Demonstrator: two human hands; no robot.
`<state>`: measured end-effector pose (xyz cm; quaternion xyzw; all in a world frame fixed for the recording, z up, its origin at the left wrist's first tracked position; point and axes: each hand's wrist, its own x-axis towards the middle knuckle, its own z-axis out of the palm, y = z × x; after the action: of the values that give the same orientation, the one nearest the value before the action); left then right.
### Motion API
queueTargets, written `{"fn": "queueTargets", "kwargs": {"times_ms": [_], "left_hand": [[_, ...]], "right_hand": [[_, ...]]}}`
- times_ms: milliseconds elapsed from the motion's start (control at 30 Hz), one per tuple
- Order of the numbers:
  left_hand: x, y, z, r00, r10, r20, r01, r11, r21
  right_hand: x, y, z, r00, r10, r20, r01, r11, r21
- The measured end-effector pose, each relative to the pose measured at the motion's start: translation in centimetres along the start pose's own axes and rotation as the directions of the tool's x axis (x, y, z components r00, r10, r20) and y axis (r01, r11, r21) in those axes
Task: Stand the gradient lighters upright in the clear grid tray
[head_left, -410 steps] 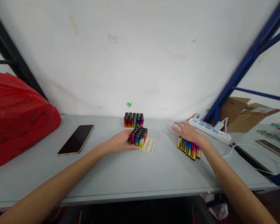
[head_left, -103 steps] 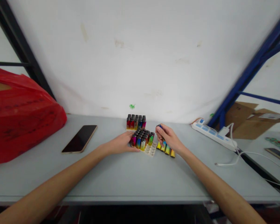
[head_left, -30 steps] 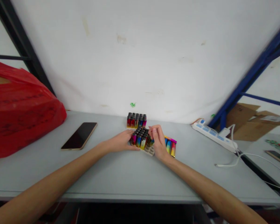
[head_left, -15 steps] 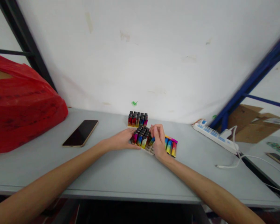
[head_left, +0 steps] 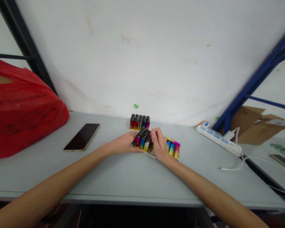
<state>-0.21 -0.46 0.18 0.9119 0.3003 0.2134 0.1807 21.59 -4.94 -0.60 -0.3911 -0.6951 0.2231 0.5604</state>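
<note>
Upright lighters (head_left: 144, 136) with black tops and bright bodies stand packed in a pale slotted tray (head_left: 150, 154). My left hand (head_left: 123, 143) grips this tray at its left side, fingers behind and thumb along the front edge. Over the tray's right end, my right hand (head_left: 160, 146) is closed, thumb and fingers pinched at the top of a lighter that they mostly cover. Just right of that hand, several loose lighters (head_left: 172, 148) lie side by side, blue, yellow and red. Part of this row is hidden behind the hand.
Behind the tray, a second block of upright lighters (head_left: 139, 123) stands near the wall. A phone (head_left: 82, 136) lies at left, beside a big red plastic bag (head_left: 26, 110). At right are a white power strip (head_left: 218, 139), a white cable (head_left: 230, 169) and cardboard boxes (head_left: 253, 126).
My right hand has lowered slightly and turned, its fingers now pressed closer to the tray's right end. My left hand stays on the tray. The view has shifted a little.
</note>
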Motion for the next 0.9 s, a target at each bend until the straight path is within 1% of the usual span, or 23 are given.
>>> {"fn": "queueTargets", "kwargs": {"times_ms": [100, 167, 267, 367, 433, 500, 567, 633, 667, 700, 733, 767, 833, 900], "left_hand": [[0.0, 0.0, 0.1, 1.0, -0.014, -0.012, 0.014, 1.0, -0.004], [0.0, -0.1, 0.1, 1.0, -0.023, -0.017, 0.023, 1.0, -0.002], [-0.1, -0.3, 0.2, 0.999, -0.027, -0.022, 0.027, 1.0, 0.009], [0.0, -0.3, 0.2, 1.0, -0.007, -0.018, 0.007, 1.0, 0.015], [0.0, -0.1, 0.2, 1.0, 0.011, -0.006, -0.011, 1.0, 0.014], [0.0, 0.0, 0.1, 1.0, 0.013, 0.001, -0.013, 1.0, 0.017], [0.0, 0.2, 0.0, 1.0, 0.0, 0.0, 0.0, 1.0, 0.023], [0.0, 0.3, -0.1, 1.0, -0.012, 0.004, 0.012, 1.0, 0.026], [0.0, 0.3, -0.1, 1.0, -0.016, 0.008, 0.015, 1.0, 0.027], [0.0, 0.4, -0.1, 1.0, -0.019, 0.013, 0.019, 0.999, 0.03], [-0.1, 0.4, -0.1, 1.0, -0.024, 0.018, 0.023, 0.999, 0.033], [-0.1, 0.3, -0.1, 0.999, -0.029, 0.022, 0.029, 0.999, 0.034], [-0.1, 0.3, -0.1, 0.999, -0.037, 0.026, 0.036, 0.999, 0.035], [-0.1, 0.2, -0.1, 0.999, -0.035, 0.028, 0.034, 0.999, 0.037]], "right_hand": [[0.0, -0.1, -0.3, 1.0, -0.017, 0.018, 0.017, 0.999, -0.04], [0.1, -0.1, -0.4, 0.997, -0.067, 0.036, 0.07, 0.995, -0.077], [0.3, -0.2, -0.4, 0.977, -0.193, 0.095, 0.204, 0.971, -0.125], [0.8, -0.7, -0.9, 0.933, -0.327, 0.149, 0.347, 0.927, -0.14], [1.6, -1.0, -1.8, 0.911, -0.375, 0.17, 0.402, 0.899, -0.173], [2.7, -0.9, -3.7, 0.906, -0.362, 0.22, 0.411, 0.877, -0.249], [4.1, -0.1, -6.3, 0.899, -0.274, 0.342, 0.396, 0.842, -0.365], [5.3, 1.3, -9.5, 0.917, -0.081, 0.392, 0.282, 0.825, -0.49], [5.7, 2.1, -11.0, 0.909, 0.038, 0.414, 0.215, 0.81, -0.546], [6.0, 2.9, -12.5, 0.881, 0.173, 0.44, 0.146, 0.786, -0.6], [6.2, 3.7, -13.7, 0.832, 0.298, 0.467, 0.09, 0.759, -0.645], [6.2, 4.3, -14.8, 0.783, 0.388, 0.486, 0.049, 0.742, -0.669], [6.1, 5.2, -16.1, 0.736, 0.462, 0.494, -0.005, 0.734, -0.679], [5.9, 5.5, -16.6, 0.703, 0.496, 0.51, -0.045, 0.746, -0.664]]}}
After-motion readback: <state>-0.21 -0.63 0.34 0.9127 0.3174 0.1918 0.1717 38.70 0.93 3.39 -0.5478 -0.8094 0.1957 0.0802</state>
